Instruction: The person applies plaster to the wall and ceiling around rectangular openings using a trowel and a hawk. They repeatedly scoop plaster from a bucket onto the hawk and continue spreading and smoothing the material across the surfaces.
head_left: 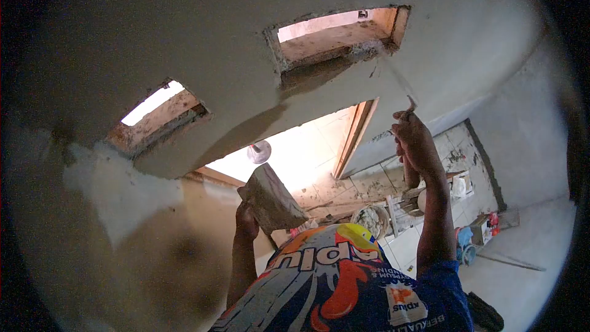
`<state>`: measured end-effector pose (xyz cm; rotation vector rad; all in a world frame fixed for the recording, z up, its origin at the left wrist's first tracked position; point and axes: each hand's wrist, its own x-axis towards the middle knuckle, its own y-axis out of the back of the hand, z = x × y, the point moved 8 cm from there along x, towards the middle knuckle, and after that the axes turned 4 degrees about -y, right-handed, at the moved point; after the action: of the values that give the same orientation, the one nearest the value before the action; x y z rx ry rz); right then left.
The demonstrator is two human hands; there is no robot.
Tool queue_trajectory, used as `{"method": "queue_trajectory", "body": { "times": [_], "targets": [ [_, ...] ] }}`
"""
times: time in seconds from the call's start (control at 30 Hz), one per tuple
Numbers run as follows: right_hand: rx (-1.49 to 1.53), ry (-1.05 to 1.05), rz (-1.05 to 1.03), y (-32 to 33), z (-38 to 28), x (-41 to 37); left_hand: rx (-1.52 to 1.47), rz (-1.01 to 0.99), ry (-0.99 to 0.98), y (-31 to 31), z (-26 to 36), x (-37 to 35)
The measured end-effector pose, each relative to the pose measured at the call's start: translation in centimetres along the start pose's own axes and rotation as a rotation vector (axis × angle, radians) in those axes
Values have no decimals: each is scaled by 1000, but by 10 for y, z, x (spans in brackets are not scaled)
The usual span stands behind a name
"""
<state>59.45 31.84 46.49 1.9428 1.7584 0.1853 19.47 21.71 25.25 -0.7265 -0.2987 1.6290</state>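
Observation:
My right hand [413, 141] is raised and closed around the handle of a trowel [411, 103]. Its blade is smeared by motion and points up at the lower right corner of a wall opening [344, 43]. Rough wet-looking mortar [365, 52] lies along that opening's lower edge. Lower down on the left, my left hand [247, 218] grips the edge of a flat grey-brown mortar board [273, 200], held tilted in front of my chest. Some of the left fingers are hidden behind the board.
A second, smaller opening [163, 117] is in the wall at left. Below is a bright doorway [301, 147] with a wooden frame. A bucket [372, 220] with a pale, crusted inside stands on the floor near my body. Blue and red items [476, 233] lie at right.

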Motion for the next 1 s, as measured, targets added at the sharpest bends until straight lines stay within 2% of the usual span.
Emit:
{"method": "queue_trajectory", "body": {
  "times": [0.07, 0.17, 0.27, 0.37, 0.4, 0.47, 0.5, 0.57, 0.6, 0.63, 0.67, 0.7, 0.77, 0.8, 0.83, 0.9, 0.93, 0.97, 1.0],
  "targets": [
    [370, 77, -104, 1, -4, -2, 4, 10, 13, 1, 0, 0],
    [510, 168, -51, 11, -2, 0, 29, 39, 14, 5, -1, 0],
    [402, 50, 9, 14, 37, 14, -79, 30, -5, 11, -6, 0],
    [403, 73, -64, 5, 66, 12, -62, -70, -68, 10, -2, -4],
    [422, 114, -19, 2, 75, 13, -61, -71, -71, 10, -2, -5],
    [445, 68, -86, -15, 113, 15, 540, -123, -212, -2, 12, -13],
    [466, 25, -149, -24, 126, 12, 549, -129, -216, -11, 15, -13],
    [281, -9, -248, -48, 124, -12, 12, 32, 13, -13, 3, -11],
    [249, -52, -372, -66, 123, -24, 21, 30, 8, -13, 4, -8],
    [216, -97, -497, -84, 122, -37, 434, -130, -153, -23, 14, -7],
    [255, 6, -579, -99, 110, -48, 848, -293, -313, -43, 23, -12],
    [295, 111, -659, -112, 97, -58, 860, -292, -312, -50, 25, -10],
    [327, 148, -826, -134, 84, -73, -203, -295, 73, -86, 20, -5],
    [267, 25, -866, -146, 107, -73, 579, -234, -87, -25, 5, 22],
    [274, 33, -870, -145, 102, -73, 589, -231, -91, -39, 12, 21],
    [76, 163, -978, -145, 86, -82, -102, -161, 61, -88, 23, 13],
    [434, 117, -1142, -163, 109, -82, -22, -323, -39, -111, 35, 5],
    [440, 118, -1146, -157, 107, -82, -17, -319, -39, -119, 38, 6],
    [199, 54, -1132, -155, 116, -81, -23, -279, 31, -123, 36, 10]
  ]
}}
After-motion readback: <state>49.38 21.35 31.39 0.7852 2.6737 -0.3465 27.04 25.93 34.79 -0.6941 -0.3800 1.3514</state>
